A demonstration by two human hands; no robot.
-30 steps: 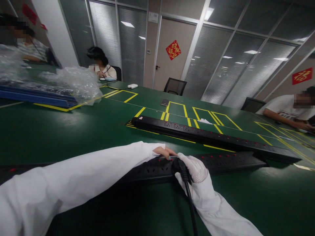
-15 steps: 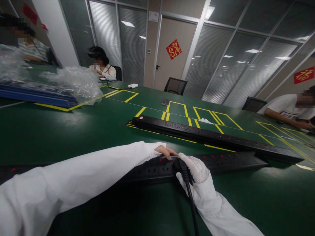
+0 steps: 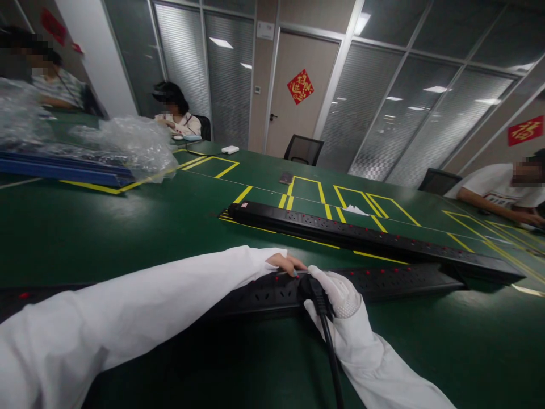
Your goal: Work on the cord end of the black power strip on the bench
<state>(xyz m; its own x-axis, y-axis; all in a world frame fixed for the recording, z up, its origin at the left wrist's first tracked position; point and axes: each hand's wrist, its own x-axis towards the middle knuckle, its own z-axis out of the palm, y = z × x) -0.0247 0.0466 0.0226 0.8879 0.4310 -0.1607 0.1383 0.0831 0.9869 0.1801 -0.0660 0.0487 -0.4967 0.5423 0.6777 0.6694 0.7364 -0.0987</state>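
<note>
A long black power strip lies across the near part of the green table. My right hand, in a white dotted glove, is closed round a black plug at the strip's sockets. From the plug a thick black cable runs down toward the bottom edge. My left hand rests over the strip's far edge just left of the plug; its bare fingers show beyond the white sleeve, and whether they grip the strip is hard to see.
A second black power strip lies beyond, slanting right. Clear plastic wrap and blue rails are at the left. Yellow tape marks the table. People sit at the far left and right. An office chair stands behind.
</note>
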